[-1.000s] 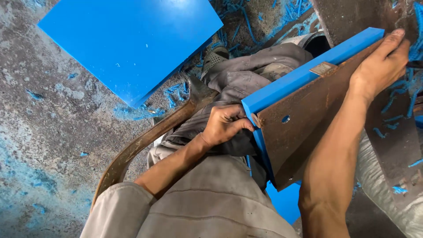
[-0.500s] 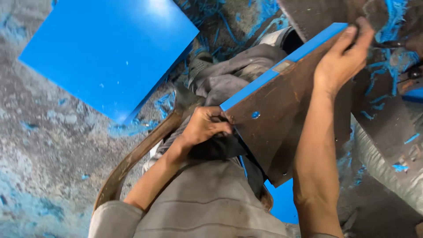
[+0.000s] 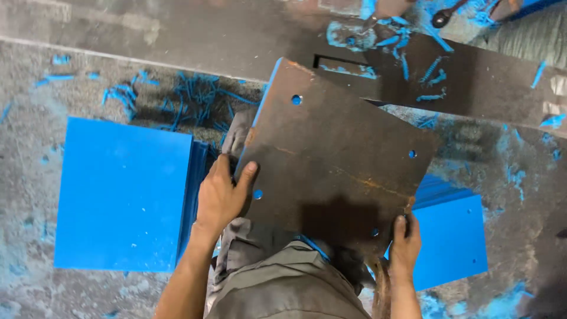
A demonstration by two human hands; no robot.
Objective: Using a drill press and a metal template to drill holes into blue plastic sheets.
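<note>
- Gripping the left edge of a rusty brown metal plate point(image 3: 336, 159), the left hand point(image 3: 221, 192) has its thumb lying flat on the plate's face beside a small hole, with the other fingers wrapped round the edge and clamped on it.
- Pinching the plate's near right corner, the right hand point(image 3: 404, 245) has its thumb on top and its fingers curled underneath, also closed on the plate.
- The plate sits tilted across the person's lap, above grey trousers point(image 3: 283, 283), and has several small round holes near its corners; a thin blue layer shows along its upper left edge.
- Left of the plate, a stack of blue square sheets point(image 3: 124, 195) lies flat on the floor.
- Right of the plate and partly under it, another blue sheet point(image 3: 449, 242) lies flat, with small holes in it.
- Beyond the plate, a long dark metal strip point(image 3: 472, 82) with a slot cut in it runs across the floor, scattered with blue shavings point(image 3: 177, 97).
- Everything rests on a grey concrete floor point(image 3: 35, 77) speckled with blue.
</note>
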